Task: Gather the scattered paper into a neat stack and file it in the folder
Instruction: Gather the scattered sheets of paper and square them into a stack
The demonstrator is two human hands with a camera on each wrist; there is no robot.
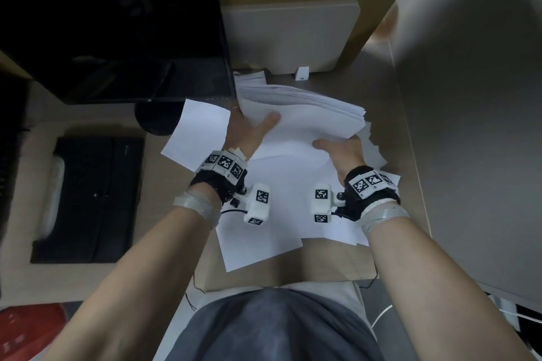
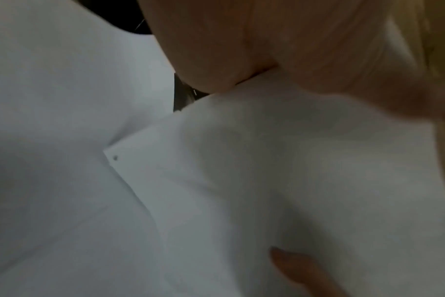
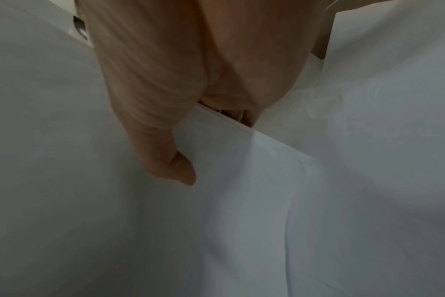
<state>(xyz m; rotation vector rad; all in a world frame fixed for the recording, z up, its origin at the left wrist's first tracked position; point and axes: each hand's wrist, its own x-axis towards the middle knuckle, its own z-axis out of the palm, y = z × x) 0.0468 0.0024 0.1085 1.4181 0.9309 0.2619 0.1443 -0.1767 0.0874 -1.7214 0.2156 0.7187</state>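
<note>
A thick bundle of white paper [image 1: 305, 114] is lifted off the desk, its far edge fanned. My left hand [image 1: 249, 126] grips its left side, thumb on top and fingers hidden underneath. My right hand [image 1: 340, 149] grips its near right corner, thumb [image 3: 170, 160] on top of the sheets [image 3: 241, 191]. More loose sheets [image 1: 264, 231] lie spread on the desk beneath my wrists, and one sheet [image 1: 196, 132] sticks out to the left. In the left wrist view my palm [image 2: 241, 40] presses on the paper [image 2: 241, 160]. A black folder [image 1: 93, 196] lies flat at the left.
A black monitor [image 1: 117, 38] stands at the back left, close to the bundle's left edge. A beige board [image 1: 293, 35] leans at the back with a small white block [image 1: 302, 73] before it. A grey partition [image 1: 469, 97] bounds the right. A red object [image 1: 29, 328] sits low left.
</note>
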